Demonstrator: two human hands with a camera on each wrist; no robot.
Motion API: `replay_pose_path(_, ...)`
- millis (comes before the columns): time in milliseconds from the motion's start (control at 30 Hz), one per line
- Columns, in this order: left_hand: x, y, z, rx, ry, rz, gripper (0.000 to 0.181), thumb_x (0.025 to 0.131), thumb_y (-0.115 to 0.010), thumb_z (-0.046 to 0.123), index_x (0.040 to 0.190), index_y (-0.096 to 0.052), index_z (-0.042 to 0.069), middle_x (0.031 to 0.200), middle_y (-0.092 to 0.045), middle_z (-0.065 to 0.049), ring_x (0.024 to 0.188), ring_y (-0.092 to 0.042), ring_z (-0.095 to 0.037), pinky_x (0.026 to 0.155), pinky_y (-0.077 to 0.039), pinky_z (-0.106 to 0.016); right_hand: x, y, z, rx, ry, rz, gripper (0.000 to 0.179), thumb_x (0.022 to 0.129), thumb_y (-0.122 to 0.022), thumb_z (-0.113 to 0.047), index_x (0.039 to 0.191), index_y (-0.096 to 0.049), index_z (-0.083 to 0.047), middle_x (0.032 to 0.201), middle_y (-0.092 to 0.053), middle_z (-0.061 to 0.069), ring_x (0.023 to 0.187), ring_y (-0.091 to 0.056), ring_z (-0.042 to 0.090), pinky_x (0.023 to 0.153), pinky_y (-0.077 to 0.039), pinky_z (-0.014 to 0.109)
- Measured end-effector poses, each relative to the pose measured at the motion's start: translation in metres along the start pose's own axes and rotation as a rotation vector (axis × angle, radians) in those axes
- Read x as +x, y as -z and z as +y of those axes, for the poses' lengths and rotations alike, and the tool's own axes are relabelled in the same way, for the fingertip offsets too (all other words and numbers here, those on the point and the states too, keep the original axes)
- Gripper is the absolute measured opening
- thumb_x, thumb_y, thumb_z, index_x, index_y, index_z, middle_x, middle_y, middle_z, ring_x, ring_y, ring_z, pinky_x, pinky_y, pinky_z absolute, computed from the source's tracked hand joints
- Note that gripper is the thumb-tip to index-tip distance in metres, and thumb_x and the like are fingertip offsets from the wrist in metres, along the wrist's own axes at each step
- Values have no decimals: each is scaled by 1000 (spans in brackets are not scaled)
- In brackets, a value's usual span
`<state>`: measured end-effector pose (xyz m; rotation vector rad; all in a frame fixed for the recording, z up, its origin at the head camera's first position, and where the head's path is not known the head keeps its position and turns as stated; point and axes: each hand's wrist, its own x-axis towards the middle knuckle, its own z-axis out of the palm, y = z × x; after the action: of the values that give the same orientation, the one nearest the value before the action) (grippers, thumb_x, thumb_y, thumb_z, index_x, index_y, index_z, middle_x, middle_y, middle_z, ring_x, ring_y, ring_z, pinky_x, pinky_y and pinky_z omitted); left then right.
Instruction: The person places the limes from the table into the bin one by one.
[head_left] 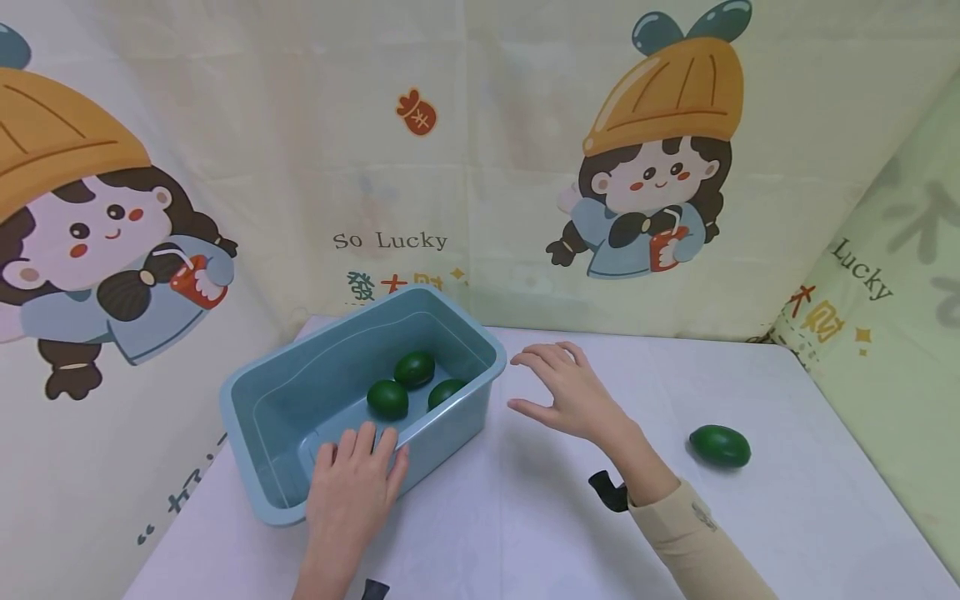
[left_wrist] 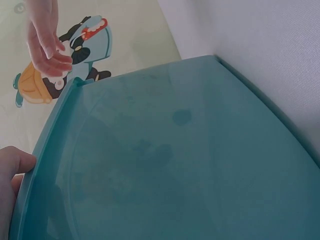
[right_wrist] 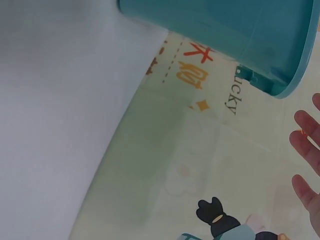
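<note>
A blue plastic bin [head_left: 450,437] stands at an angle on the table, left of centre. Its near long rim is gripped by my left hand [head_left: 352,483], with several fingers over the edge; the left wrist view shows the thumb [left_wrist: 20,162] against the rim. Three green limes lie inside, one lime [head_left: 387,400] beside a second [head_left: 415,369], and a third lime [head_left: 446,392] partly hidden by the near wall. Just off the bin's right end, my right hand [head_left: 566,392] hovers with fingers spread and nothing in it. Another lime [head_left: 720,446] lies on the table at right.
The table [head_left: 540,533] has a white cover. Behind it and at both sides hangs a printed cloth [head_left: 510,167] with cartoon figures and lettering. Small black pieces [head_left: 609,492] show near each wrist.
</note>
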<state>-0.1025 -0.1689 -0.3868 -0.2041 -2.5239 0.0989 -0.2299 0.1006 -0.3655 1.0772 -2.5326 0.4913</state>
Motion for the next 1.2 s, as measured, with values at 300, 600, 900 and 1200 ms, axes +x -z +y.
replay_pose_path(300, 0, -1, -1, -1, -13, 39, 58, 96, -8, 42, 81, -54, 10, 71, -40, -6, 66, -38, -24, 61, -30, -37, -10, 3, 7, -2, -15, 30, 53, 78, -66, -46, 118, -55, -12, 118, -54, 4, 112, -47, 21, 100, -24, 46)
replay_pose_path(600, 0, 0, -1, 3, 0, -6, 63, 95, -4, 44, 84, -56, 10, 72, -42, -6, 69, -39, -24, 63, -30, -37, -21, 6, 16, -11, -58, 56, 52, 77, -67, -44, 116, -56, -12, 118, -55, 4, 113, -47, 22, 99, -24, 47)
replay_pose_path(900, 0, -1, -1, 0, 1, -13, 63, 95, -4, 45, 84, -55, 10, 73, -41, -6, 69, -39, -23, 63, -30, -37, -34, 8, 28, -19, -98, 83, 53, 75, -70, -42, 115, -57, -11, 117, -56, 7, 114, -46, 25, 98, -24, 49)
replay_pose_path(1200, -1, -2, -1, 1, 2, -25, 63, 95, -4, 44, 87, -57, 10, 75, -43, -7, 70, -40, -24, 64, -31, -37, -51, 10, 41, -31, -129, 90, 51, 75, -70, -41, 114, -56, -11, 116, -56, 6, 113, -46, 24, 96, -26, 49)
